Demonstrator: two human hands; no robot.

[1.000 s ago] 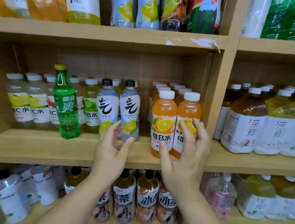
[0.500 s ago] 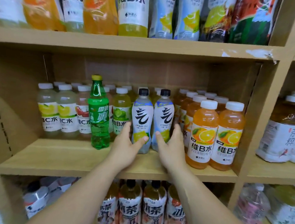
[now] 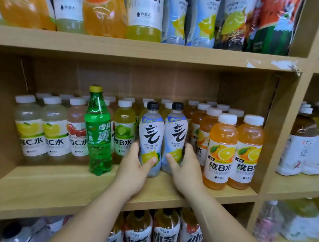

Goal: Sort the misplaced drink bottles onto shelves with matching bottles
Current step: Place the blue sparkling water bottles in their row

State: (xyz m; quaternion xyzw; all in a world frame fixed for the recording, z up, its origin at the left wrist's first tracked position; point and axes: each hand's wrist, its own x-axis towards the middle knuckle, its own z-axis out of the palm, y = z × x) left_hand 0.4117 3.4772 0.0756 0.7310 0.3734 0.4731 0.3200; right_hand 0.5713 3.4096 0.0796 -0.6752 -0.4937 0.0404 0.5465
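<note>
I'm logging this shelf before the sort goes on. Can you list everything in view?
Black-capped pale blue bottles: two, middle shelf centre, one in each hand.
Green soda bottle: one, yellow cap, middle shelf, left of centre.
White-capped pale vitamin drinks: several rows, yellowish and pinkish, middle shelf left.
Orange vitamin drinks: several, white caps, middle shelf right.
Brown tea bottles: several, right compartment.
Mixed bottles: orange, yellow, pale blue, top shelf.
Tea bottles: several, black caps, bottom shelf.
Wooden shelf: light brown.
Left hand: holds left blue bottle.
Right hand: holds right blue bottle.

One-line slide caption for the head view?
Left hand and right hand each grasp a black-capped bottle on the middle shelf.
</note>
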